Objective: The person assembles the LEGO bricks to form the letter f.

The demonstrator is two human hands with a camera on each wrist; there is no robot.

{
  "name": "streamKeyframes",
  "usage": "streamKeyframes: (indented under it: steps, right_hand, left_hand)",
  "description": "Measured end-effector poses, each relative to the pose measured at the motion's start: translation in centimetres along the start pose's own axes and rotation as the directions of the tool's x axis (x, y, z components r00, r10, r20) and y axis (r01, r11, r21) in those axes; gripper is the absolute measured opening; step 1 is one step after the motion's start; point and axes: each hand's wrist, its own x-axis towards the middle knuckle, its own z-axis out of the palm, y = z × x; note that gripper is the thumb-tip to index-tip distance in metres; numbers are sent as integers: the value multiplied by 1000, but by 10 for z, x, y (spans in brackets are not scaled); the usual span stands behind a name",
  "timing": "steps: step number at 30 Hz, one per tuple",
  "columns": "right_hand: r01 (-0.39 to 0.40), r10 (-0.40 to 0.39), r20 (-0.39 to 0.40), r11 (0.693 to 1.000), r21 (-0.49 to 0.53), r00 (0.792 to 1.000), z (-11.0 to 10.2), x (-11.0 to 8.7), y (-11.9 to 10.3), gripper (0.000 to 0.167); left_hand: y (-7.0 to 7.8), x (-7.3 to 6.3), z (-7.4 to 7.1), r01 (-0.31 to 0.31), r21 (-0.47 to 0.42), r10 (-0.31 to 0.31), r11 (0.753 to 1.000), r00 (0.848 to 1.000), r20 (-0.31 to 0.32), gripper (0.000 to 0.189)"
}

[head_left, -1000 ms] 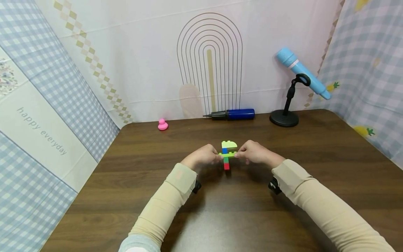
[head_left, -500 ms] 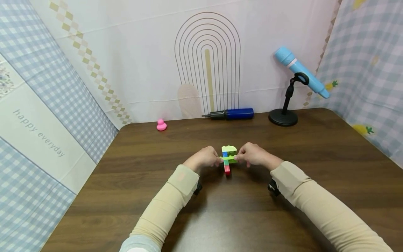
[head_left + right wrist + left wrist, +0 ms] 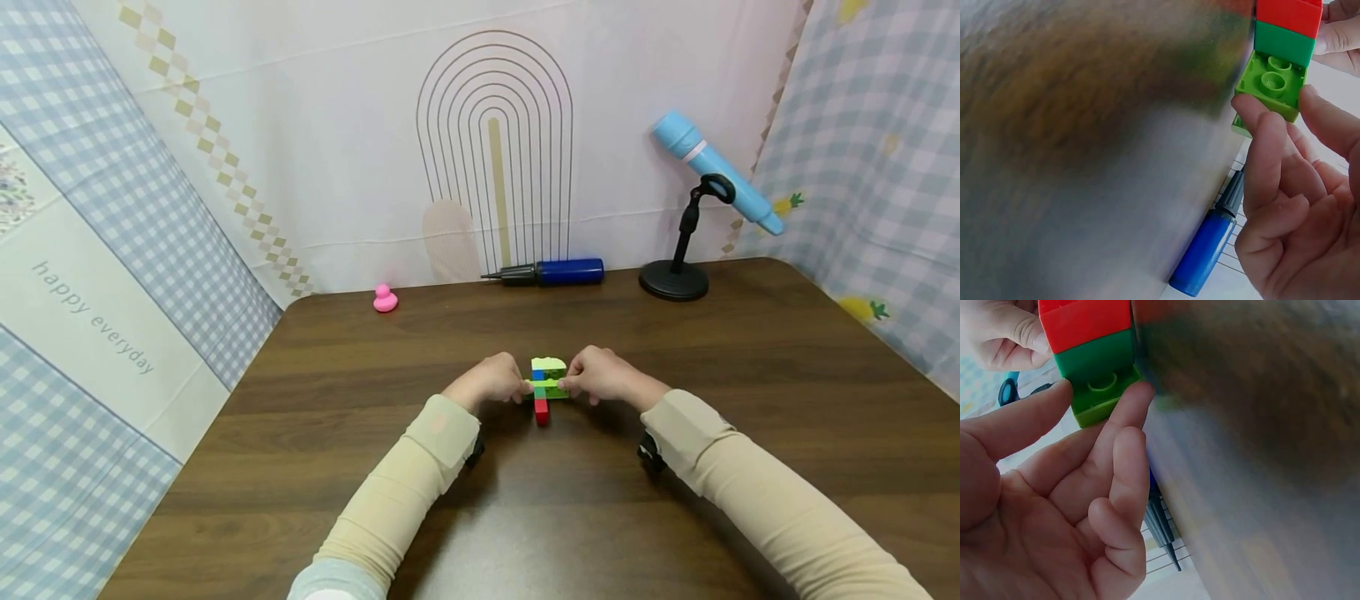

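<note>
A stacked toy brick model is held between both hands over the middle of the table. It has a red brick [image 3: 542,412] nearest me, a green brick [image 3: 1284,44], a long lime brick [image 3: 1267,89] lying crosswise, a blue brick [image 3: 537,375] and a pale yellow-green rounded brick [image 3: 549,364] at the far end. My left hand [image 3: 497,380] pinches the left end of the lime brick between thumb and fingertips. At its other end, my right hand [image 3: 600,373] pinches it the same way. The wrist views show the lime brick's hollow underside.
Along the back of the brown table [image 3: 337,467] are a pink rubber duck [image 3: 386,299], a blue hand pump [image 3: 570,272] and a light blue toy microphone [image 3: 720,171] on a black stand [image 3: 674,281]. Patterned cloths [image 3: 360,150] hang behind and at the sides.
Both hands have lowered the brick model slightly toward me. It has tilted, so the rounded brick sits nearer the lime brick in view and more lime surface shows below. Both grips stay the same.
</note>
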Motion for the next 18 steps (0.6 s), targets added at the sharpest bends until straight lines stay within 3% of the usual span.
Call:
streamKeyframes:
  steps: [10,18]
  right_hand:
    - [-11,11,-33,1000,-7,999,-10,-1,5,23]
    - [-9,9,-27,1000,0,1000,-22,-6,7,25]
  left_hand:
    - [-2,-5,-7,-60,-36,60,998,998,-1,23]
    - [-5,-12,-14,-49,-129,48,990,999,-4,23]
